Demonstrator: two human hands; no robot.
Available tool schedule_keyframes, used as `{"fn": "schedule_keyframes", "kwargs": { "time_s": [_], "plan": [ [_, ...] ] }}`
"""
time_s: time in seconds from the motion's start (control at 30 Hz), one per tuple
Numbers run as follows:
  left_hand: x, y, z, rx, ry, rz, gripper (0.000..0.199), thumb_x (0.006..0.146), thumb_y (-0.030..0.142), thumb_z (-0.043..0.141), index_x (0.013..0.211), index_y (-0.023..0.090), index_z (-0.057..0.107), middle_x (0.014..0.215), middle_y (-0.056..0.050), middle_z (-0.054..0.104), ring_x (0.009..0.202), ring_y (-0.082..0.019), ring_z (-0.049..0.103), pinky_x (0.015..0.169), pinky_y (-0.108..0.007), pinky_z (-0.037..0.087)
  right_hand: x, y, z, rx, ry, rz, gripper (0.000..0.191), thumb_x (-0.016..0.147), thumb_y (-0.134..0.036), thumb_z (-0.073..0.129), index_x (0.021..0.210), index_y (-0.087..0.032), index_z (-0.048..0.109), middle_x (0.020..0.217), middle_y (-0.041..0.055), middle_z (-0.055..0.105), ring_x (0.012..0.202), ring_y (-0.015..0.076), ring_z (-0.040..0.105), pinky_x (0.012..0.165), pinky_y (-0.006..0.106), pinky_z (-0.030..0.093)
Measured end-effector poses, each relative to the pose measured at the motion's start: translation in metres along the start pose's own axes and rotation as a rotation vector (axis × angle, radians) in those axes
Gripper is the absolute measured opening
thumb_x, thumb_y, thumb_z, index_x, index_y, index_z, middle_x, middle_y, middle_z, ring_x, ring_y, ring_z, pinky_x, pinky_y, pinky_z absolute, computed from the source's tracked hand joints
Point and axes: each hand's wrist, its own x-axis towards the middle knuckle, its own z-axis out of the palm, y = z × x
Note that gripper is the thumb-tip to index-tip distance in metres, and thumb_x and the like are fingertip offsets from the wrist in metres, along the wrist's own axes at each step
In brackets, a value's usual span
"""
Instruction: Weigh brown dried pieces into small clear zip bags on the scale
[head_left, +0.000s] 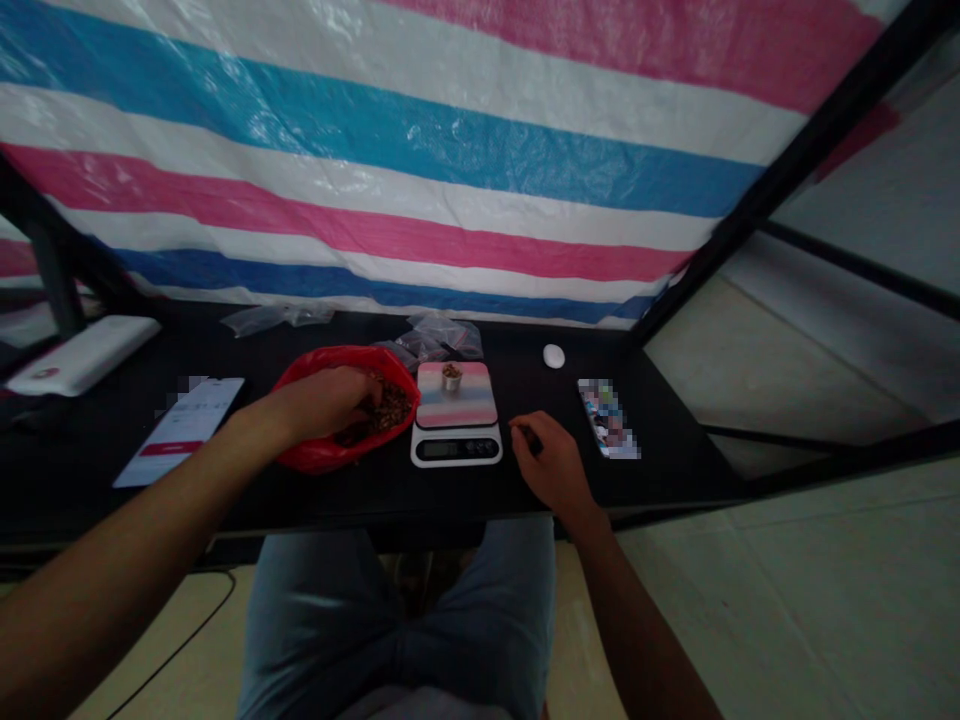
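Observation:
My left hand (341, 400) reaches into a red plastic bag (319, 455), its fingers curled down into small brown grain-like pieces (394, 405). The fingertips are partly hidden there, so what they hold cannot be made out. To the right of the bag is a white kitchen scale (457, 450) with a pink-and-blue striped top and a dark display. On its platform a small metal cup (451, 380) stands upright, heaped with the brown pieces. My right hand (551, 460) rests on the table just right of the scale, fingers curled; anything inside them is too small to name.
Clear plastic bags (442, 338) lie behind the scale. A white mouse-shaped object (553, 356) and a phone (606, 415) are at the right. At the left are a lit tablet-like screen (180, 430) and a white box-like device (86, 355). Striped sheeting (375, 170) hangs behind the black table.

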Motion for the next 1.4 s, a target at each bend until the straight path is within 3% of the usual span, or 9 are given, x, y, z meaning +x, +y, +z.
{"fn": "schedule_keyframes", "kwargs": {
  "time_s": [0.3, 0.37, 0.5, 0.57, 0.7, 0.83, 1.0, 1.13, 1.4],
  "plan": [
    [-0.001, -0.004, -0.002, -0.032, -0.011, 0.049, 0.026, 0.090, 0.012, 0.053, 0.099, 0.017, 0.077, 0.106, -0.010, 0.080, 0.096, -0.024, 0.073, 0.086, -0.031, 0.051, -0.010, -0.004, -0.007, -0.006, 0.011, -0.011, 0.016, 0.097, -0.025, 0.055, 0.096, -0.025, 0.071, 0.093, 0.0078, 0.075, 0.084, 0.0235, 0.070, 0.078, 0.039, 0.056],
    [-0.001, -0.008, -0.001, -0.051, 0.005, 0.054, 0.027, 0.089, 0.013, 0.053, 0.102, 0.016, 0.077, 0.110, -0.011, 0.079, 0.098, -0.025, 0.072, 0.088, -0.032, 0.051, -0.007, 0.003, -0.022, -0.018, 0.061, 0.029, 0.016, 0.096, -0.029, 0.056, 0.098, -0.024, 0.072, 0.093, 0.0080, 0.075, 0.082, 0.0238, 0.069, 0.077, 0.039, 0.057],
    [-0.002, -0.018, 0.001, -0.089, 0.015, 0.087, 0.023, 0.089, 0.020, 0.057, 0.102, 0.017, 0.076, 0.114, -0.011, 0.078, 0.103, -0.026, 0.071, 0.093, -0.033, 0.052, 0.006, 0.035, -0.071, -0.113, 0.365, 0.251, 0.025, 0.093, -0.039, 0.057, 0.098, -0.022, 0.073, 0.091, 0.0103, 0.076, 0.080, 0.0261, 0.070, 0.074, 0.041, 0.056],
    [-0.003, -0.020, 0.002, -0.104, 0.020, 0.092, 0.022, 0.088, 0.019, 0.057, 0.099, 0.018, 0.076, 0.112, -0.009, 0.079, 0.103, -0.026, 0.071, 0.094, -0.032, 0.052, 0.013, 0.054, -0.094, -0.138, 0.442, 0.336, 0.030, 0.092, -0.041, 0.055, 0.101, -0.019, 0.073, 0.092, 0.0118, 0.076, 0.081, 0.0269, 0.070, 0.076, 0.042, 0.056],
    [-0.007, -0.019, 0.002, -0.159, 0.047, 0.099, 0.024, 0.090, 0.012, 0.054, 0.100, 0.019, 0.075, 0.109, -0.005, 0.079, 0.100, -0.021, 0.070, 0.095, -0.029, 0.049, 0.021, 0.087, -0.117, -0.225, 0.305, 0.504, 0.036, 0.086, -0.041, 0.061, 0.108, -0.015, 0.073, 0.100, 0.0162, 0.077, 0.089, 0.0291, 0.072, 0.087, 0.046, 0.056],
    [-0.010, -0.014, -0.001, -0.167, 0.064, 0.113, 0.022, 0.093, 0.011, 0.056, 0.101, 0.017, 0.075, 0.110, -0.005, 0.078, 0.101, -0.020, 0.069, 0.095, -0.027, 0.047, 0.020, 0.101, -0.112, -0.295, 0.165, 0.630, 0.043, 0.087, -0.046, 0.065, 0.114, -0.013, 0.072, 0.112, 0.0209, 0.076, 0.103, 0.0322, 0.072, 0.096, 0.048, 0.055],
    [-0.012, -0.007, -0.009, -0.174, 0.081, 0.119, 0.019, 0.095, 0.014, 0.057, 0.102, 0.016, 0.075, 0.113, -0.006, 0.077, 0.100, -0.020, 0.069, 0.091, -0.026, 0.047, 0.014, 0.099, -0.092, -0.377, 0.002, 0.620, 0.068, 0.086, -0.058, 0.069, 0.131, -0.008, 0.065, 0.118, 0.0257, 0.073, 0.111, 0.0380, 0.071, 0.097, 0.049, 0.054],
    [-0.009, -0.002, -0.016, -0.198, 0.109, 0.137, 0.020, 0.095, 0.018, 0.056, 0.103, 0.015, 0.074, 0.110, -0.008, 0.077, 0.099, -0.022, 0.069, 0.092, -0.030, 0.049, 0.012, 0.092, -0.081, -0.536, -0.012, 0.624, 0.082, 0.079, -0.058, 0.076, 0.139, -0.005, 0.058, 0.128, 0.0299, 0.068, 0.120, 0.0448, 0.066, 0.099, 0.052, 0.052],
    [0.004, 0.006, -0.027, -0.312, 0.237, 0.230, 0.022, 0.090, 0.033, 0.061, 0.101, 0.022, 0.077, 0.107, -0.008, 0.078, 0.097, -0.027, 0.070, 0.089, -0.036, 0.054, 0.016, 0.079, -0.076, -0.555, -0.014, 0.723, 0.083, 0.083, -0.051, 0.072, 0.146, -0.004, 0.047, 0.134, 0.0280, 0.066, 0.125, 0.0429, 0.064, 0.103, 0.049, 0.050]
  ]
}}
